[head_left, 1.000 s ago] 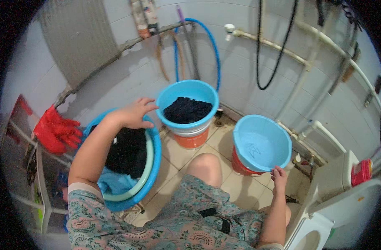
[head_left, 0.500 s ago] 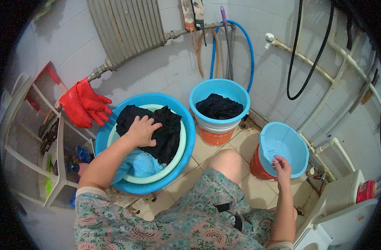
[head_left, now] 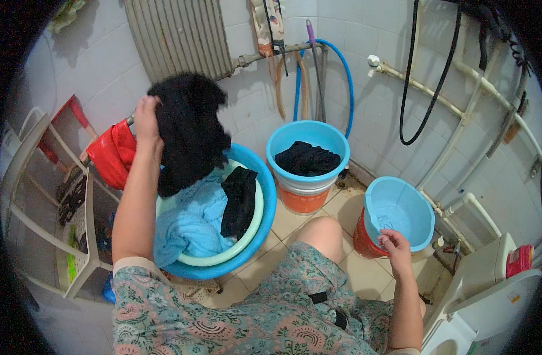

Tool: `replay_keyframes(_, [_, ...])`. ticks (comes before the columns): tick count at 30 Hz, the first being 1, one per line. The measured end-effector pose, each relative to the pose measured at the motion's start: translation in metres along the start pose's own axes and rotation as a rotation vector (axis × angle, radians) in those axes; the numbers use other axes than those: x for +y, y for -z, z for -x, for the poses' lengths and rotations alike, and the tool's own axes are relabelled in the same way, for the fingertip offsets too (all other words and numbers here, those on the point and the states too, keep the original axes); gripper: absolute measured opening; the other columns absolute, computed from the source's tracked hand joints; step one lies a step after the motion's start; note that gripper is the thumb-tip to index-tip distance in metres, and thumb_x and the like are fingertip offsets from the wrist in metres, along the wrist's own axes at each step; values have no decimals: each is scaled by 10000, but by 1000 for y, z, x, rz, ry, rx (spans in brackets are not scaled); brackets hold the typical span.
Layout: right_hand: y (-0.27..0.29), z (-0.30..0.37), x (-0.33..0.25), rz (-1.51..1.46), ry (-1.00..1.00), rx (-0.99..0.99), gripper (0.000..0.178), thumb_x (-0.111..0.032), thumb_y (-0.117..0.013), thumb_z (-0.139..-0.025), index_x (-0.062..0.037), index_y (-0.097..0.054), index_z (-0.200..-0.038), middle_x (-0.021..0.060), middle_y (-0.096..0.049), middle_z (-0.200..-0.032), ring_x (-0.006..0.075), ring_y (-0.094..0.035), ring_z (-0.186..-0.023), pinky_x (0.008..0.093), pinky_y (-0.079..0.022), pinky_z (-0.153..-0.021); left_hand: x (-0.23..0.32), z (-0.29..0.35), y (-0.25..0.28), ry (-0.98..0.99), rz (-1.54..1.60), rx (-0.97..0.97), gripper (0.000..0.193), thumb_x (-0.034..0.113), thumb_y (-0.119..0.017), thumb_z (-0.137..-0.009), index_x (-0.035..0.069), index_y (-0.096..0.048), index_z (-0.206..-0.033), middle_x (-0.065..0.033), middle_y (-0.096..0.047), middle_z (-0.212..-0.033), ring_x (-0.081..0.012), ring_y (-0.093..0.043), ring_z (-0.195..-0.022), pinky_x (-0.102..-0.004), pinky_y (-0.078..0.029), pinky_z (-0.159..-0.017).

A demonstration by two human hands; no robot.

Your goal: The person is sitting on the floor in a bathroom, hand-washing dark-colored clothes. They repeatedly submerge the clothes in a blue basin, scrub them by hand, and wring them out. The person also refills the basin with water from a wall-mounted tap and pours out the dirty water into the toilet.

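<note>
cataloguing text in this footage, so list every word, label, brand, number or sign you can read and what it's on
No text can be read in this picture.
Orange bucket: pale markings, too small and blurred to read.
Light blue basin at the right: dark marking inside, too unclear to tell whether it is writing.
Toilet lid: orange-yellow sticker, too small to read.

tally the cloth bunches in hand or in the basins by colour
Black: 3 (raised bunch in the left hand, small bunch in the mint basin, crumpled bunch in the middle blue basin)
Light blue: 1 (fluffy bunch in the mint basin)
Total: 4
</note>
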State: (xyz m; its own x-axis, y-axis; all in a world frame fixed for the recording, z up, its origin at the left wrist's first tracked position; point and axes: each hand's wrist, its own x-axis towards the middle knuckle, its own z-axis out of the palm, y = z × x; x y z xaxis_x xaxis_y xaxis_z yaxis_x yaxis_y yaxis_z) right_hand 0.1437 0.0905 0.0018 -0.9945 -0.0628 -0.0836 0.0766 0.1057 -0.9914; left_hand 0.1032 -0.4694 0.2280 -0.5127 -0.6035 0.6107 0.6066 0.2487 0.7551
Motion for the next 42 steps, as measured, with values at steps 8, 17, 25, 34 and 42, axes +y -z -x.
replay_keyframes(8, [-26,15,-26,-189,-44,-265,393,-122,-545,-852,-39,-433,-1219,88,-539,-1083,159,-546,-934,298,-454,-796,84,8,-104,355,607,-257,476,427,-344,-912,54,-497,-1166,-115,-543,-1130,-272,-527,-989,-410,-430,-874])
replay_keyframes(17, [-56,26,-58,-586,63,-542,991,-517,-605,-745,-229,84,-1395,149,-95,-1438,297,-209,-1306,505,-274,-993,76,133,-253,773,632,-561,372,383,-476,-775,55,-571,-923,-113,-613,-889,-244,-573,-795,-378,-459,-773])
replay_keyframes(25, [3,27,-34,-1297,46,-85,574,-491,-421,-872,-132,-349,-1314,103,-401,-1317,319,-388,-1197,498,-330,-970,53,277,-327,1354,752,-959,308,249,-440,-818,10,-551,-976,-136,-613,-910,-253,-606,-824,-377,-492,-780])
replay_keyframes(34, [91,-12,-30,-1095,163,286,383,-245,-497,-878,-25,-443,-1187,136,-482,-1208,270,-469,-1108,402,-379,-955,0,320,-378,1110,858,-913,245,203,-470,-839,80,-483,-1050,-78,-568,-982,-223,-575,-882,-369,-486,-796])
replay_keyframes(42, [113,-78,74,557,-12,293,722,-592,-382,-837,-12,-391,-1266,216,-495,-1183,320,-436,-1142,431,-261,-1001,-73,304,-396,1039,867,-591,301,274,-493,-831,73,-521,-1053,-86,-583,-1045,-250,-572,-931,-396,-464,-823])
